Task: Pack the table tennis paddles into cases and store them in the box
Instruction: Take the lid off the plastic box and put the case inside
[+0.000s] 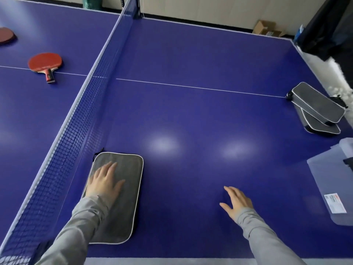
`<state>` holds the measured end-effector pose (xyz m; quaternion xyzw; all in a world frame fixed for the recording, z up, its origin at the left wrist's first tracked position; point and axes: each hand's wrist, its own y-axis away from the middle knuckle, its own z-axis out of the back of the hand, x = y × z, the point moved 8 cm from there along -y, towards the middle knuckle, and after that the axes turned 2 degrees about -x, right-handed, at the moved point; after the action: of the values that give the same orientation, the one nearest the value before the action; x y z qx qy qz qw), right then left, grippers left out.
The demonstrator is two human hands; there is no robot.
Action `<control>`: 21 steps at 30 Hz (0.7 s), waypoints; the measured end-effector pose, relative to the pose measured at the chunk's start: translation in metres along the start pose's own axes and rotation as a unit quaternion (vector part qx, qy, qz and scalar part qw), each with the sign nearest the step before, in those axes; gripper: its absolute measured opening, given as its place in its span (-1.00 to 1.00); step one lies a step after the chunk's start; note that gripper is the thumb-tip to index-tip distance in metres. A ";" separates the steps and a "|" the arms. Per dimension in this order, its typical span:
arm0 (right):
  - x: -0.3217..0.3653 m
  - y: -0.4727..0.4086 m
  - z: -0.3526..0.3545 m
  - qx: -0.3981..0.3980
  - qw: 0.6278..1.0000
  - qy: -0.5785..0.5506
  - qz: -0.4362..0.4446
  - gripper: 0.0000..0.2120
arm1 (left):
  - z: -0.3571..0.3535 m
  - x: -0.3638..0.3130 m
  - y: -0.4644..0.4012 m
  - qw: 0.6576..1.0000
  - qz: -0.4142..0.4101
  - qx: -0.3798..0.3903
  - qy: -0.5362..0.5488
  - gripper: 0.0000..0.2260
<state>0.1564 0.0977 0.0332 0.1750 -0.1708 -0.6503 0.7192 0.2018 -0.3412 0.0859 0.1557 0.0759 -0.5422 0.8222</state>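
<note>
While the left hand [104, 181] presses flat on a grey case [122, 188] by the net [76, 119], the right hand [236, 201] hovers open, holding nothing. Two paddles [45, 64] lie unpacked beyond the net; more cases [317, 106] and the box [328, 188] wait at right.

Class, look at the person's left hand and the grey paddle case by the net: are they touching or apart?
Touching. In the head view the left hand lies flat with fingers spread on top of the grey case, covering part of its surface with no gap visible.

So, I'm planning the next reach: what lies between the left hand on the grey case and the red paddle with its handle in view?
The net stands between the left hand and that paddle, seen from the head camera.
</note>
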 end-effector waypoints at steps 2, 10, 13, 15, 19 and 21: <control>-0.006 0.003 0.004 -0.004 1.000 -0.002 -0.008 -0.38 | -0.011 -0.046 -0.003 0.994 -0.075 0.038 -0.063 -0.38; -0.062 0.027 0.036 -0.070 0.996 -0.027 -0.054 -0.41 | -0.063 -0.212 0.013 0.951 -0.247 0.127 -0.135 -0.40; -0.092 0.038 0.058 -0.104 0.991 -0.037 -0.071 -0.42 | -0.069 -0.268 0.021 0.938 -0.289 0.131 -0.140 -0.41; -0.115 0.046 0.073 -0.128 0.987 -0.044 -0.081 -0.42 | -0.069 -0.307 0.027 0.930 -0.313 0.128 -0.141 -0.42; -0.167 0.068 0.098 -0.172 0.978 -0.067 -0.100 -0.42 | -0.069 -0.388 0.049 0.917 -0.352 0.122 -0.145 -0.41; -0.196 0.082 0.109 -0.197 0.972 -0.073 -0.104 -0.42 | -0.070 -0.430 0.066 0.911 -0.369 0.113 -0.147 -0.40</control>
<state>0.1582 0.2970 0.1642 -0.0011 -0.0721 -0.7534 0.6536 0.0932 0.0796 0.1578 0.1271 -0.0550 -0.8284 0.5427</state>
